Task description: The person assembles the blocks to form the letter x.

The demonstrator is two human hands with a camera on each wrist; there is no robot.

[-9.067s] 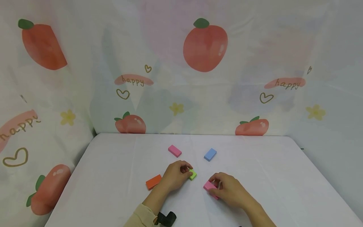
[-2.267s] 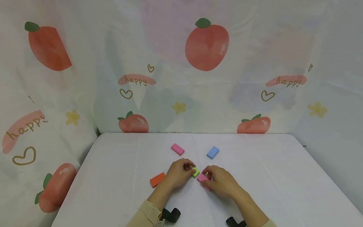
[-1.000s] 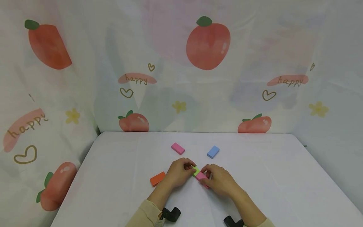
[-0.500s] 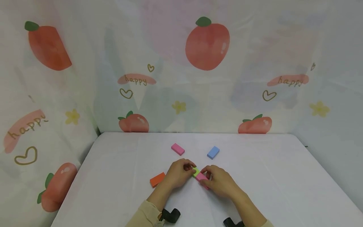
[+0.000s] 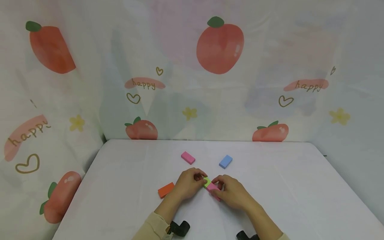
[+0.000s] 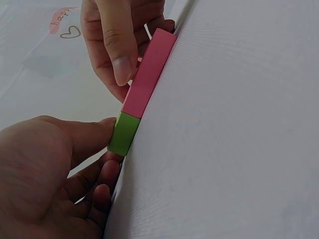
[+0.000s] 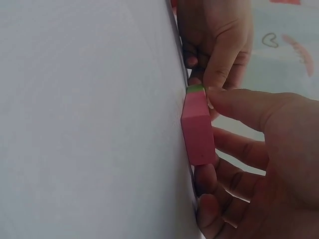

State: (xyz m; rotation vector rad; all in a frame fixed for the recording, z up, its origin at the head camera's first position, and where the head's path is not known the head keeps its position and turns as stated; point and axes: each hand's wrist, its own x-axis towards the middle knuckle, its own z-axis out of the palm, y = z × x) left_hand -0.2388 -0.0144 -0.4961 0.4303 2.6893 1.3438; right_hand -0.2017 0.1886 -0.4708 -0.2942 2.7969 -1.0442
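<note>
A: Hands?
B: Right hand pinched a pink block, left hand a green block; ends touched between them.
A: Axis?
B: Shared line, slanted from near-right pink to far-left green (each hand nearest its own block).
A: Surface, room?
B: Orange block lay near the left hand, second pink block and blue block farther, on a white tabletop; fruit-print backdrop stood behind.

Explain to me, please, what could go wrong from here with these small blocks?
The green block and the held pink block meet end to end, so uneven pressure from the left hand or the right hand might push them out of line. The left forearm partly covers the orange block in the head view; a low sideways movement could perhaps knock it.
</note>
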